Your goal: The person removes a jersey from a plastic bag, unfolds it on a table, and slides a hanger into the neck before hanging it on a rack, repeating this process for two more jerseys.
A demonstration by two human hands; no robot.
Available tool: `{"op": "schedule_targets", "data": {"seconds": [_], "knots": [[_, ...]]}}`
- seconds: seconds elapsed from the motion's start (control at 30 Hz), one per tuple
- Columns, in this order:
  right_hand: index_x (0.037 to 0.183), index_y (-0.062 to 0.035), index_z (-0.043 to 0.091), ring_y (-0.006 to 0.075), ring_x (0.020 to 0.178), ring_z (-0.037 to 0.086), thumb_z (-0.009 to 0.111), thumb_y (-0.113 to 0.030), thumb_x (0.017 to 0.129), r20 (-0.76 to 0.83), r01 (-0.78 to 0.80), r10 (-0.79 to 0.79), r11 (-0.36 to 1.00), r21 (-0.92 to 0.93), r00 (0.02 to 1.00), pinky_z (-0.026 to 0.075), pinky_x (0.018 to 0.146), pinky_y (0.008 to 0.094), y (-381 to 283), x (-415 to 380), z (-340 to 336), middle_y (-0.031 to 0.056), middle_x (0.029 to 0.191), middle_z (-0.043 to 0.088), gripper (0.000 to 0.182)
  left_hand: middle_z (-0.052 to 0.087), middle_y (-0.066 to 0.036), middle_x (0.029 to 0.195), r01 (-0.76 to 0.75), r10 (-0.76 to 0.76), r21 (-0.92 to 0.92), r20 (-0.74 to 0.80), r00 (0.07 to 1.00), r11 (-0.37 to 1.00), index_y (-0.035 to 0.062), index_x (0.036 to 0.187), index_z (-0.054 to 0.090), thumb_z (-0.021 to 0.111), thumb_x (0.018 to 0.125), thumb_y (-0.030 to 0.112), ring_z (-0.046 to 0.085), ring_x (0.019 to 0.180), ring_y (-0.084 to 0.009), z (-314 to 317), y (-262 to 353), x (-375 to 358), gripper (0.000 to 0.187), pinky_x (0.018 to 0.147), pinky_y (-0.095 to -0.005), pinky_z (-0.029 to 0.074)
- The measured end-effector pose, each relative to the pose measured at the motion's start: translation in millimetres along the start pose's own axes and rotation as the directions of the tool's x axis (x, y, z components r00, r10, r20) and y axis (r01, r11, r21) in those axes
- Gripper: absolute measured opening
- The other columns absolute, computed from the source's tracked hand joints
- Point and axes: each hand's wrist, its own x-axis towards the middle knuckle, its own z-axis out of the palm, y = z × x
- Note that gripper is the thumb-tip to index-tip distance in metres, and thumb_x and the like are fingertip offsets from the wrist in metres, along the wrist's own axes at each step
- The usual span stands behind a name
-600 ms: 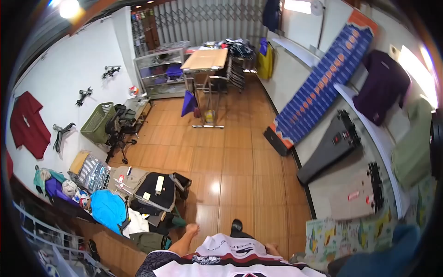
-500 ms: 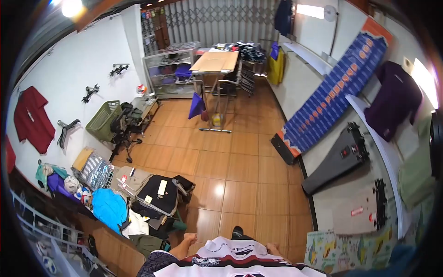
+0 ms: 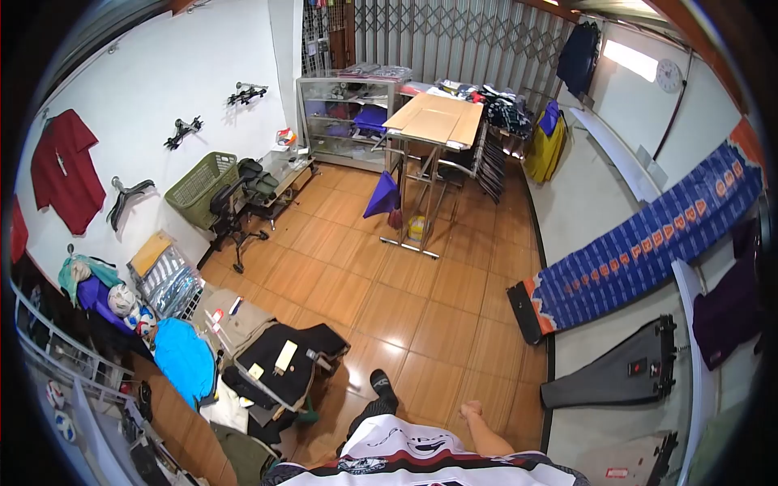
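My right hand (image 3: 471, 410) hangs in front of my body over the tiled floor, its fingers curled in and nothing visible in them. It touches nothing. My left hand is out of sight, somewhere below or behind my white printed shirt (image 3: 405, 441). One foot in a dark sock or shoe (image 3: 381, 382) is stepping forward on the tiles. Left of my foot, a rack holds folded black trousers (image 3: 284, 360) with white tags. A bright blue garment (image 3: 185, 360) lies beside them.
A tall stand with a cardboard-coloured top (image 3: 438, 117) stands ahead, before a glass display case (image 3: 348, 155). At left are a green basket (image 3: 198, 190) and an office chair (image 3: 231, 215). A blue banner (image 3: 640, 243) leans along the right wall, near hanging grey trousers (image 3: 616, 364).
My view has turned left and moved forward, so the room shifts rightward. My right hand has swung forward; my left hand has dropped out of view. A foot has stepped ahead.
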Motion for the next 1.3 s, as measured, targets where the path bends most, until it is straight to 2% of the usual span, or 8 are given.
{"op": "schedule_targets", "data": {"seconds": [0.13,0.27,0.37,0.43,0.47,0.57,0.83,1.3], "knots": [[0.071,-0.0081,0.064,0.0227,0.062,0.071,0.074,-0.004,0.078,-0.021,-0.188,0.200,0.946,0.264,0.980,0.057,0.053,0.0383,-48,22,23,0.0103,0.070,0.069,0.013,0.072,-0.008,0.068,-0.081,0.082,0.118,0.000,0.997,0.990,0.0055,0.073,0.072,0.058,0.101,0.030,0.070,0.060,-0.0205,-6,103,40,0.040,0.056,-0.0365,0.055],[0.073,-0.0077,0.067,0.0217,0.061,0.069,0.083,-0.012,0.076,0.233,0.053,0.017,0.957,-0.286,0.972,0.056,0.054,0.0369,-97,19,11,0.0091,0.074,0.072,0.017,0.067,-0.009,0.065,-0.334,0.334,0.202,0.035,0.942,0.921,0.0062,0.071,0.069,0.060,0.099,0.028,0.063,0.053,-0.0225,-4,254,99,0.036,0.049,-0.0377,0.049],[0.076,-0.0087,0.068,0.0214,0.066,0.070,0.084,-0.012,0.076,0.297,0.087,0.037,0.916,-0.391,0.954,0.056,0.058,0.0365,-142,31,21,0.0088,0.078,0.073,0.016,0.066,-0.007,0.069,-0.445,0.440,0.094,0.065,0.895,0.891,0.0077,0.081,0.070,0.064,0.100,0.026,0.058,0.050,-0.0195,0,377,125,0.027,0.043,-0.0362,0.043],[0.078,-0.0094,0.069,0.0212,0.070,0.070,0.084,-0.013,0.076,0.278,0.045,0.071,0.920,-0.390,0.958,0.057,0.061,0.0363,-173,51,37,0.0087,0.081,0.073,0.016,0.074,-0.004,0.095,-0.419,0.419,-0.021,-0.020,0.908,0.908,0.0080,0.105,0.073,0.060,0.103,0.017,0.069,0.078,-0.0120,17,454,107,0.015,0.060,-0.0289,0.054],[0.079,-0.0097,0.069,0.0211,0.071,0.070,0.085,-0.013,0.076,0.271,0.028,0.085,0.922,-0.387,0.959,0.057,0.062,0.0362,-192,60,45,0.0086,0.083,0.074,0.016,0.068,-0.005,0.069,-0.460,0.455,-0.180,-0.068,0.888,0.870,0.0041,0.078,0.073,0.065,0.091,0.006,0.060,0.054,-0.0125,22,486,101,0.015,0.047,-0.0299,0.045],[0.083,-0.0107,0.070,0.0207,0.077,0.071,0.086,-0.013,0.077,0.245,-0.014,0.115,0.925,-0.380,0.963,0.058,0.066,0.0359,-250,95,74,0.0083,0.087,0.074,0.017,0.075,-0.011,0.081,-0.529,0.521,-0.130,-0.091,0.849,0.839,0.0016,0.091,0.076,0.063,0.093,0.010,0.069,0.067,-0.0164,30,551,127,0.015,0.054,-0.0311,0.051],[0.092,-0.0133,0.072,0.0198,0.090,0.072,0.088,-0.014,0.077,0.173,-0.020,0.092,0.926,-0.377,0.981,0.060,0.078,0.0351,-449,212,145,0.0076,0.099,0.077,0.022,0.062,-0.006,0.061,-0.283,0.283,0.008,-0.036,0.958,0.959,0.0065,0.071,0.065,0.064,0.099,0.026,0.051,0.043,-0.0177,-15,569,180,0.034,0.039,-0.0354,0.036],[0.101,-0.0112,0.072,0.0190,0.103,0.072,0.098,-0.021,0.071,0.282,0.270,-0.175,0.900,-0.342,0.943,0.061,0.090,0.0357,-878,351,291,0.0097,0.114,0.077,0.041,0.066,-0.007,0.069,0.000,-0.020,-0.339,-0.057,0.998,0.941,0.0063,0.082,0.067,0.063,0.099,0.027,0.061,0.057,-0.0195,-65,680,230,0.027,0.048,-0.0353,0.046]]}}
